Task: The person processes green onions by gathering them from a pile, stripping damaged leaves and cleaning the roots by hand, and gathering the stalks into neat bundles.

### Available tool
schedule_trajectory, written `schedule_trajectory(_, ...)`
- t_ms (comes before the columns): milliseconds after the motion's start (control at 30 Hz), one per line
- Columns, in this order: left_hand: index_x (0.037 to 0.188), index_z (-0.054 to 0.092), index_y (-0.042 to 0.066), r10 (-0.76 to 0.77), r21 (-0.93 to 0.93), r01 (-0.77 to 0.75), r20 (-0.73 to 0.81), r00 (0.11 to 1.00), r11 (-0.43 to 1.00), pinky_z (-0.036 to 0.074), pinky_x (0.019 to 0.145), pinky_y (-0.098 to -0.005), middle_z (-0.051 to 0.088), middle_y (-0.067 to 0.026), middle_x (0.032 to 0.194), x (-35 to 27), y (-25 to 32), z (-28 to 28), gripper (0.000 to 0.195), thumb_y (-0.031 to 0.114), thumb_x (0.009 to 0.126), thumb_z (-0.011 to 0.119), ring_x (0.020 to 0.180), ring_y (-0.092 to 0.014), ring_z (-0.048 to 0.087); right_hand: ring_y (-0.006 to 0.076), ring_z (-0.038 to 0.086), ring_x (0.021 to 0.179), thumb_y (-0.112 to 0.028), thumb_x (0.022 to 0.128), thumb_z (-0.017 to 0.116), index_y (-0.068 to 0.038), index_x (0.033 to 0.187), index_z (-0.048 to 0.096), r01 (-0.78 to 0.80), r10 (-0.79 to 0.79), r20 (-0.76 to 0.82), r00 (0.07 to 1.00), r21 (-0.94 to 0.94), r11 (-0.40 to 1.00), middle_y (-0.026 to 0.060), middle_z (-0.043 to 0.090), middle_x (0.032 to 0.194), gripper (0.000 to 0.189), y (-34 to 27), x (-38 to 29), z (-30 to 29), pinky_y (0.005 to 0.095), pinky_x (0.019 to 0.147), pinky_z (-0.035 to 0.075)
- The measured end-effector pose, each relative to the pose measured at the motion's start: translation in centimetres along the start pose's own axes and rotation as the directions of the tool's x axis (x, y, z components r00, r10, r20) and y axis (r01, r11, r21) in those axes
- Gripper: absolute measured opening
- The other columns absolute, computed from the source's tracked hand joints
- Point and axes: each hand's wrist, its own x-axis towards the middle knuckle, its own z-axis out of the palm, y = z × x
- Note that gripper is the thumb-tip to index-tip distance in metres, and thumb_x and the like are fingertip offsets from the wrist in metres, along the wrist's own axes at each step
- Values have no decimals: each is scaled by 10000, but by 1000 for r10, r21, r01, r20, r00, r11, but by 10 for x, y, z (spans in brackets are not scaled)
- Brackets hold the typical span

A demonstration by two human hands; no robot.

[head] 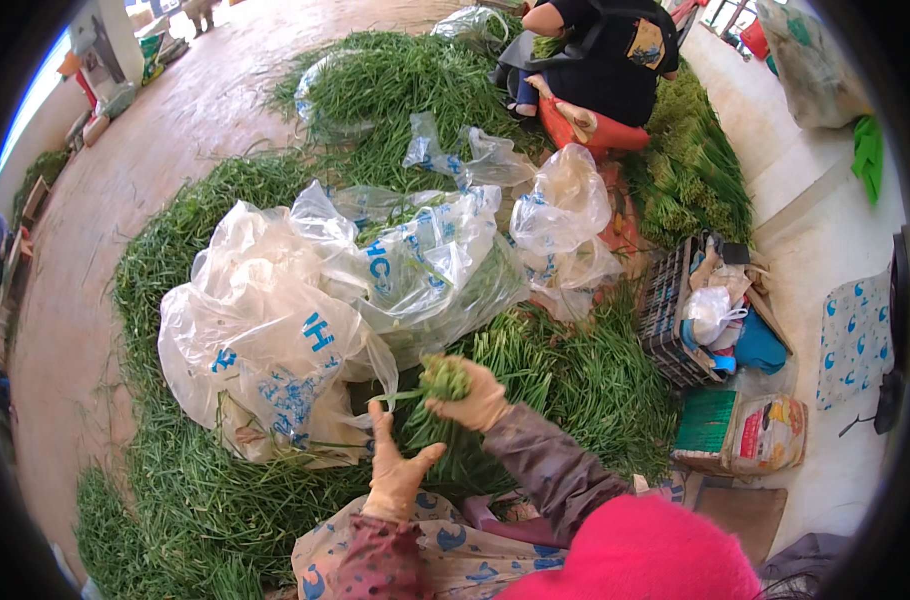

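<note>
My right hand (473, 396), in a pale rubber glove, grips a bunch of long green stalks (445, 379). The cut or bud ends point up towards me, and the leaves hang down below. My left hand (396, 466), gloved alike, is spread just left of the bunch, thumb and fingers apart. A loose green blade sticks out from the bunch above its fingertips; whether they touch it I cannot tell. Beside the hands on the left lies a large crumpled clear plastic bag (260, 322) with blue print. Sorted stalks (522, 360) are piled to the right. A patterned apron (462, 547) covers my lap.
Heaps of loose green leaves (177, 480) spread left and ahead. Another person in a black shirt (605, 67) sits at the far right beside stacked bundles (684, 165). A black plastic crate (661, 322) and a packed box (706, 420) stand along the right wall.
</note>
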Motion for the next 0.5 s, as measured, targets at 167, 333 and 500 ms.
schedule_trajectory(167, 1402, 374, 15, -192, -522, 384, 384, 903, 761, 526, 892, -439, 580, -230, 1234, -58, 53, -30, 814, 388, 792, 762, 1117, -344, 595, 151, 637, 891, -33, 713, 790, -39, 1098, 617, 146, -145, -83, 986, 11, 989, 52, 669, 970, 422, -74, 17, -54, 297, 790, 542)
schedule_trajectory(333, 1418, 310, -24, -127, -545, 586, 658, 742, 600, 460, 973, -543, 438, -306, 1365, -94, 59, 17, 1010, 538, 712, 765, 1259, -423, 465, 142, 637, 878, -15, 715, 780, -39, 1058, 617, 199, -120, -230, 966, 362, 911, 43, 666, 953, 380, -79, 9, -37, 290, 782, 540)
schedule_trajectory(500, 1428, 314, 34, -15, -795, 488, 519, 855, 360, 389, 1027, -584, 402, -266, 1403, -103, 36, 28, 1113, 666, 622, 749, 1310, -416, 394, 133, 640, 903, -12, 718, 784, -45, 1065, 589, 295, -322, 126, 938, 194, 935, 49, 656, 998, 400, -123, -41, 20, 259, 791, 538)
